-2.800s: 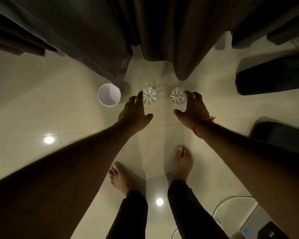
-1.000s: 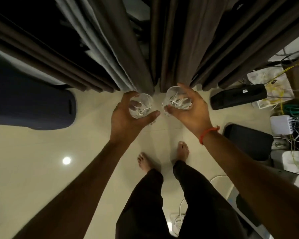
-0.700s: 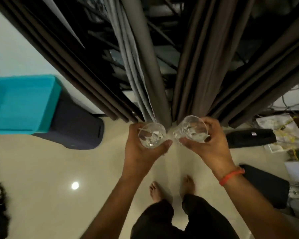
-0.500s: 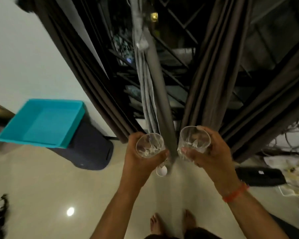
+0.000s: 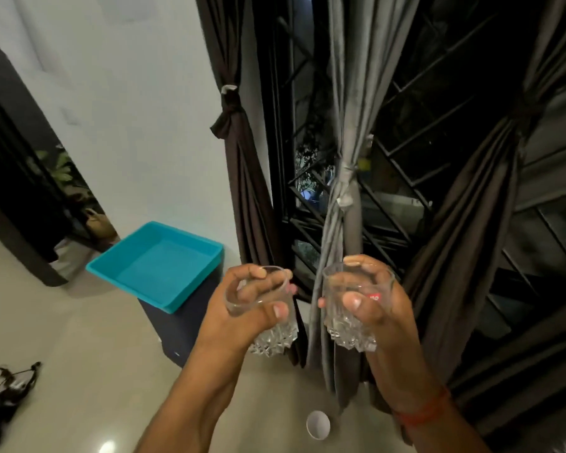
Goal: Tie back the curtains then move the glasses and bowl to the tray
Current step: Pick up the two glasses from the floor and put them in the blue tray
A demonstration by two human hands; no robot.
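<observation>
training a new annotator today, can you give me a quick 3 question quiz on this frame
1. True or false: the teal tray already holds a glass.
2. Where is the white bowl?
A. in the tray
B. on the floor below the hands
C. in the left hand
3. Fill in: the glass with the red label is held in the ____ hand.

Key
1. False. The tray shows nothing inside; the left hand holds one glass and the right hand holds the other.
2. B.
3. Right.
</observation>
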